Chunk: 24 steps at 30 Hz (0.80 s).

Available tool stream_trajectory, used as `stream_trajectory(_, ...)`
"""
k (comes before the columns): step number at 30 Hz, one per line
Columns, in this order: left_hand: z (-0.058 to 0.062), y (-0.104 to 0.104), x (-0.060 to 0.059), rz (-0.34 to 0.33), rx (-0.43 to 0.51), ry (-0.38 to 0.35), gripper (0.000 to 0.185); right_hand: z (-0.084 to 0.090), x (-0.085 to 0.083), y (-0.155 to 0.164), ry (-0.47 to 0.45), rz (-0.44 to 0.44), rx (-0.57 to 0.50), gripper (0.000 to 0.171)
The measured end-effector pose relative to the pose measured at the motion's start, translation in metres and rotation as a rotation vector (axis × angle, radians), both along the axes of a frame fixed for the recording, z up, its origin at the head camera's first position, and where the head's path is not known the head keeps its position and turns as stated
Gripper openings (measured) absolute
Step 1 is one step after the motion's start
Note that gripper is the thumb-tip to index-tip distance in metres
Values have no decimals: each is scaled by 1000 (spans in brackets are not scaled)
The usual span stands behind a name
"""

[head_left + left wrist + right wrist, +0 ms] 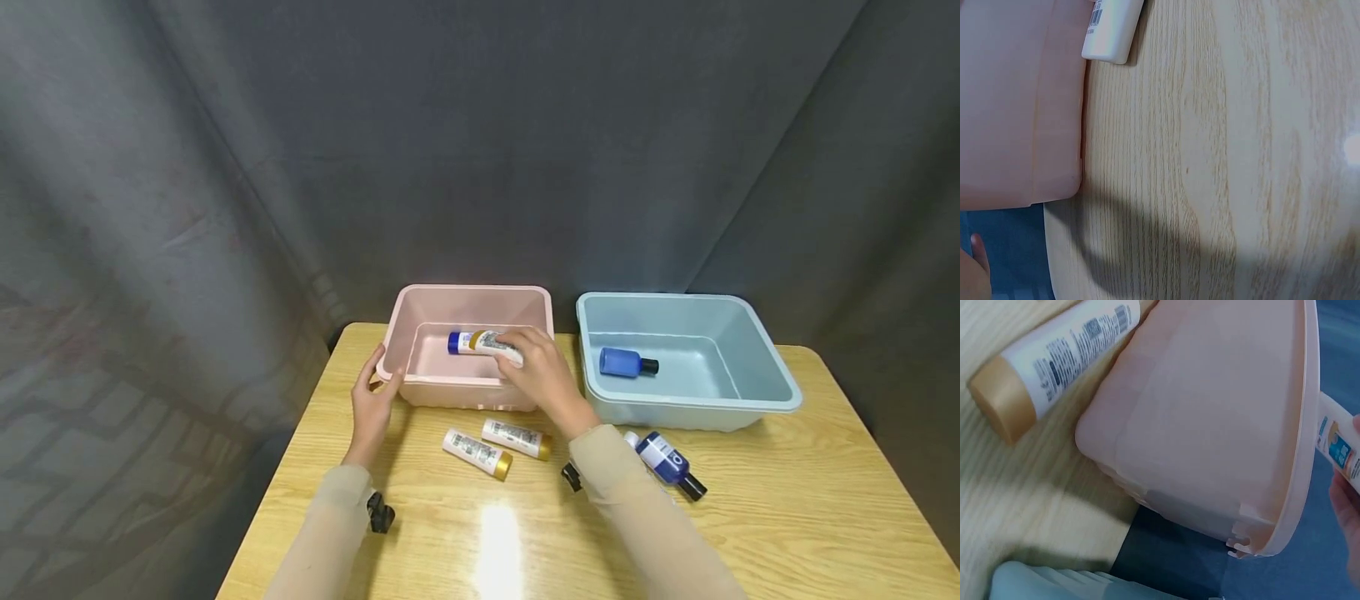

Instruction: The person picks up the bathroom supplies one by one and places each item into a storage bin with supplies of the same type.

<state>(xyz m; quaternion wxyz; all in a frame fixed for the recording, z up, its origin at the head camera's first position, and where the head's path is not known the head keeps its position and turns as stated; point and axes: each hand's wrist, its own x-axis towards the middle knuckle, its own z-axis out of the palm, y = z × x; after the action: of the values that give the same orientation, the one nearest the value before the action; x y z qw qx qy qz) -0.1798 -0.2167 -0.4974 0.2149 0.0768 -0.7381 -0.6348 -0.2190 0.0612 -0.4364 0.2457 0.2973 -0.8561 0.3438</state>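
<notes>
My right hand reaches over the front rim of a pink bin and grips a white bottle with a gold cap, tilted cap-down to the left. Past it, inside the bin, shows the blue cap of another white bottle, mostly hidden by the held one. The left hand rests at the bin's front left corner, fingers along the side and thumb at the front rim. Two white gold-capped bottles lie on the table before the bin: one nearer left, the other close to the bin's front.
A light blue bin stands to the right, with a blue black-capped bottle lying in it. In front of it lies a dark blue bottle, beside a white item half hidden by my right sleeve. A grey curtain hangs behind the table.
</notes>
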Motion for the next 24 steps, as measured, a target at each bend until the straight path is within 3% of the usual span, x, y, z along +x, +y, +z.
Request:
stream_trajectory(5, 20, 7, 11, -20, -13, 3, 53, 2, -8, -1, -33, -8, 51, 27)
stream_trajectory(8, 23, 9, 13, -21, -5, 3, 53, 2, -11, -1, -65, -8, 80, 28)
stream_trajectory(24, 26, 12, 12, -25, -13, 9, 53, -4, -28, 3, -305, -30, 136, 28)
